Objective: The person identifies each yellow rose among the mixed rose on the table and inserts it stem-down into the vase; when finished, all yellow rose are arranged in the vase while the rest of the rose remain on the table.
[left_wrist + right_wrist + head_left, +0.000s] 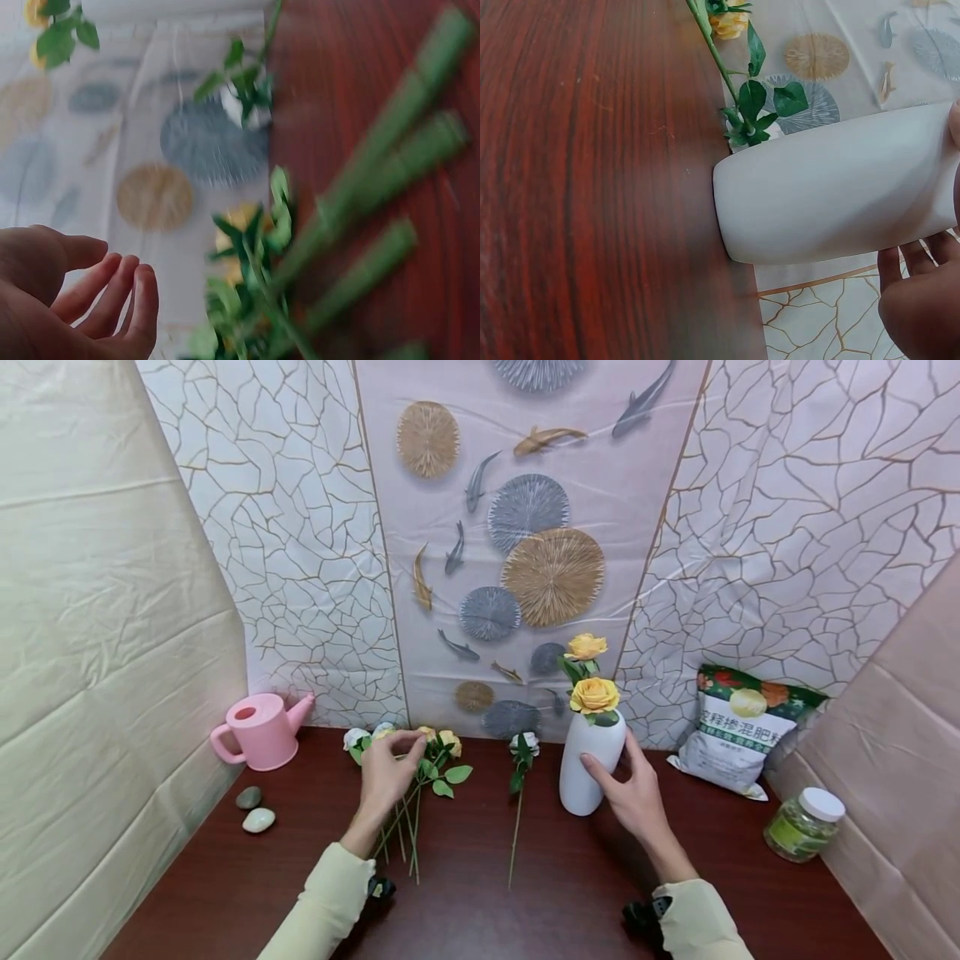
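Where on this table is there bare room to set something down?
Bare tabletop lies in front of the white vase, and between the pebbles and the flower pile. Crowded: beside the left hand, where stems cross.

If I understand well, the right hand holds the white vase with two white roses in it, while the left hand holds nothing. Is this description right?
Not quite: the roses' colour is wrong. The head view shows two yellow roses in the white vase. The rest is right: the right hand holds the vase, and the left hand holds nothing.
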A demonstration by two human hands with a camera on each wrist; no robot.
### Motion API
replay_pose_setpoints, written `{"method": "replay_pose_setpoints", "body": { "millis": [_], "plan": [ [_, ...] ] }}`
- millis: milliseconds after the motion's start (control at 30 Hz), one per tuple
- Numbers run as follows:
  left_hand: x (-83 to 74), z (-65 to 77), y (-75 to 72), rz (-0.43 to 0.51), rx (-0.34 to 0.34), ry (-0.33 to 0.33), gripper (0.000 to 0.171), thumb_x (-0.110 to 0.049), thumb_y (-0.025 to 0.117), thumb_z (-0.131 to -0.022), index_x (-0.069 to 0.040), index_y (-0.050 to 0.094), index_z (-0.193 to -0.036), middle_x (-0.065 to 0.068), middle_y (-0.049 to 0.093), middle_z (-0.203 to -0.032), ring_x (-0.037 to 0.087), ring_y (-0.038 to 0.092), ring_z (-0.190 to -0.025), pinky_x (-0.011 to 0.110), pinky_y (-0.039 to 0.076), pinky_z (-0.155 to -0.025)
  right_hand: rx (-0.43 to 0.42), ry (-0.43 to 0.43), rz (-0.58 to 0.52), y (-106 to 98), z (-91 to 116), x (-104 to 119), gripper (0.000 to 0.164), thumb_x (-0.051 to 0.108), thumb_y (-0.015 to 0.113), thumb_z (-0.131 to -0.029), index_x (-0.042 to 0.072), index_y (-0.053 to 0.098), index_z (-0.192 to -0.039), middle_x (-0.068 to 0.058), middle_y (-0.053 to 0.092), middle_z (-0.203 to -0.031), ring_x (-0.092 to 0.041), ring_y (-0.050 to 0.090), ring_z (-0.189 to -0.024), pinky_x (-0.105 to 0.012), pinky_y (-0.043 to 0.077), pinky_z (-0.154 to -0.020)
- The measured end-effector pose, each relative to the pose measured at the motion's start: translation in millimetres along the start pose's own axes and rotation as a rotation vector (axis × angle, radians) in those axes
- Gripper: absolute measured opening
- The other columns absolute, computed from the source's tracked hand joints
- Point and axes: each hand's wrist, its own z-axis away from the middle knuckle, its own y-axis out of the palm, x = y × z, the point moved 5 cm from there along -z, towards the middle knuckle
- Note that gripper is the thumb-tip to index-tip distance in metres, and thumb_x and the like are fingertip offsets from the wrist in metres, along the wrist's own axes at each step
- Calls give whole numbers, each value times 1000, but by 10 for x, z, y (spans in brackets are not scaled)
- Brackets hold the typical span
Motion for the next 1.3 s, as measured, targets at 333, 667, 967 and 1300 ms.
{"method": "replay_pose_setpoints", "body": {
  "millis": [333, 667, 967, 1300],
  "plan": [
    [483, 54, -195, -131, 101, -200, 17, -28, 77, -89, -16, 76, -100, 2, 78, -91, 19, 75, -87, 38, 59, -79, 2, -4, -10, -28, 24, 64, 77, 40, 76, -90, 36, 34, -154, -4, 55, -145, -23, 53, -131, -49, 44, -107],
    [638, 98, -218, -186, 268, -299, 30, -40, 74, -91, -12, 74, -100, 2, 78, -82, 15, 71, -73, 29, 54, -65, -3, -24, 0, 17, -7, -11, 77, 44, 75, -89, 45, 32, -153, 1, 56, -143, -17, 54, -129, -45, 47, -103],
    [609, 152, -183, -105, 390, -395, 43, -32, 83, -84, -5, 72, -116, 5, 79, -87, 16, 76, -77, 35, 60, -74, -7, -38, -27, 21, -22, -75, 76, 46, 76, -88, 50, 32, -150, 3, 54, -144, -16, 53, -131, -48, 45, -106],
    [637, 209, -125, -39, 401, -448, 23, -29, 82, -86, -8, 78, -93, 5, 77, -79, 19, 75, -71, 37, 62, -74, 16, -31, -50, 23, -17, -84, 74, 47, 75, -89, 48, 33, -150, 5, 54, -143, -17, 53, -131, -51, 45, -107]
  ]
}}
